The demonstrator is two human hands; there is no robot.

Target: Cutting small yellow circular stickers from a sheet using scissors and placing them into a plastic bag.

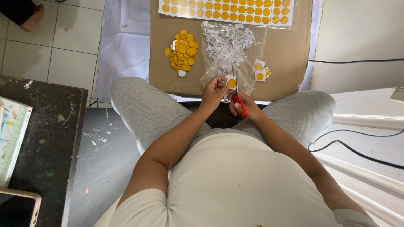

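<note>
My left hand point(213, 90) pinches a small paper piece with a yellow circle point(231, 83) printed on it. My right hand point(248, 107) grips red-handled scissors point(238, 97), whose blades point up beside that piece. Both hands hover above my knees at the near edge of a brown cardboard sheet point(286, 54). On the cardboard lie a pile of cut-out yellow discs point(182, 54), a clear plastic bag with white paper scraps point(227, 44), and a few uncut yellow-circle pieces point(260, 70). A white sheet printed with rows of yellow circles point(227, 10) lies at the far edge.
A dark worn table point(46, 138) stands at the left with a box point(11, 138) and a phone point(19, 208) on it. Black cables point(357, 149) run along the right. Another person's bare foot point(33, 19) rests on the tiled floor at top left.
</note>
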